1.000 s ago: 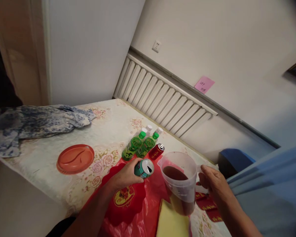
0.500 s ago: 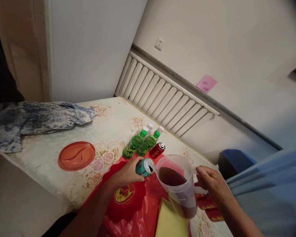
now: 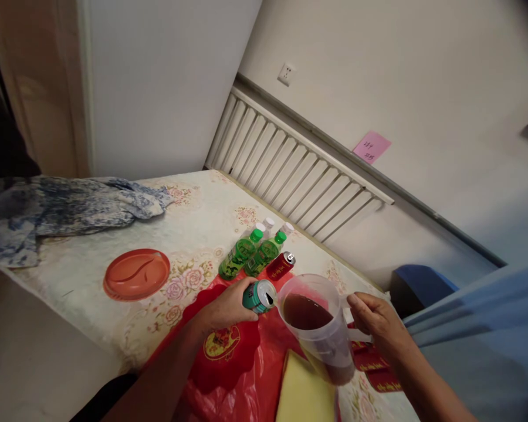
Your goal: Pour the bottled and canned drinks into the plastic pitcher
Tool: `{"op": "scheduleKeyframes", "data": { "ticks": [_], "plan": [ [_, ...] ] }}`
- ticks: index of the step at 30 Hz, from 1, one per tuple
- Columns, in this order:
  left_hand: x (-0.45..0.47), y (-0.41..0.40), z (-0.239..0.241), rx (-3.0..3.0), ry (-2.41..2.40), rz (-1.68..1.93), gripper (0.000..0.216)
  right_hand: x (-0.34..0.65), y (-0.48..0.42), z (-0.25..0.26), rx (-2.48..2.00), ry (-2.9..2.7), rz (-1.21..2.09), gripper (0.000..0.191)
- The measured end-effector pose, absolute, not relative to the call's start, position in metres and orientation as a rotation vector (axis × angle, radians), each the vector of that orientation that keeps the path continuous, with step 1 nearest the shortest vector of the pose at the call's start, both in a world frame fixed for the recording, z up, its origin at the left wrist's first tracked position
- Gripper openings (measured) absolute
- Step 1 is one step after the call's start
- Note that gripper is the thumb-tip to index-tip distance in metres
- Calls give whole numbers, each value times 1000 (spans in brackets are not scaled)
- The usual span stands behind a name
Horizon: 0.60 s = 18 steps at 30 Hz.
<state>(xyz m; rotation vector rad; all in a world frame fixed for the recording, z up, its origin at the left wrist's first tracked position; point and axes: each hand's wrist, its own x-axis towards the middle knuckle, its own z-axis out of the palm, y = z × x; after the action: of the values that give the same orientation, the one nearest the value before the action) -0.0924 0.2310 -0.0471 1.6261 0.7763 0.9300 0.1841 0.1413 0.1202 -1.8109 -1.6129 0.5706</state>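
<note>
My left hand (image 3: 229, 305) is wrapped round a teal drink can (image 3: 257, 297), its opened top facing the pitcher. In my right hand (image 3: 374, 319) is the handle of a clear plastic pitcher (image 3: 330, 349) that contains dark brown liquid. The pitcher leans, and its spout is right beside the can's opening. Whether liquid passes between them I cannot tell. Beneath my left hand lies a red scalloped tray (image 3: 246, 366) with a gold emblem, on red plastic sheeting (image 3: 268, 381). A yellow cloth or pad (image 3: 305, 392) is below the pitcher.
Behind the can stand green-capped bottles (image 3: 237, 258), several white-capped bottles (image 3: 268, 224) and a red can (image 3: 280, 266). An orange divided plate (image 3: 136, 274) and patterned fabric (image 3: 92, 205) lie to the left. More red cans (image 3: 382, 378) are under my right arm. A radiator (image 3: 290, 167) lines the wall.
Hardly anything differs. The pitcher has shifted very slightly, its base a little to the right and up; both hands keep their grip.
</note>
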Motion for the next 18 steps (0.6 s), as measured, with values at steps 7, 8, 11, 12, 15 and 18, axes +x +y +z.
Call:
{"op": "scheduleKeyframes", "data": {
  "ticks": [7,8,11,12,15,18],
  "plan": [
    [-91,231,-51,1631,742,940,64,188,144,119,-1816,-1662,537,51],
    [-91,231,-50,1630,742,940,64,188,144,119,-1817,-1671,534,51],
    [-92,231,-50,1632,756,920,64,187,146,119,-1813,-1686,521,51],
    [-92,232,-50,1636,762,911,64,187,146,119,-1815,-1694,522,51],
    [-92,232,-50,1657,777,894,65,187,147,119,-1835,-1730,532,52],
    [-91,232,-50,1666,788,890,65,188,148,119,-1851,-1754,531,54]
  ]
}}
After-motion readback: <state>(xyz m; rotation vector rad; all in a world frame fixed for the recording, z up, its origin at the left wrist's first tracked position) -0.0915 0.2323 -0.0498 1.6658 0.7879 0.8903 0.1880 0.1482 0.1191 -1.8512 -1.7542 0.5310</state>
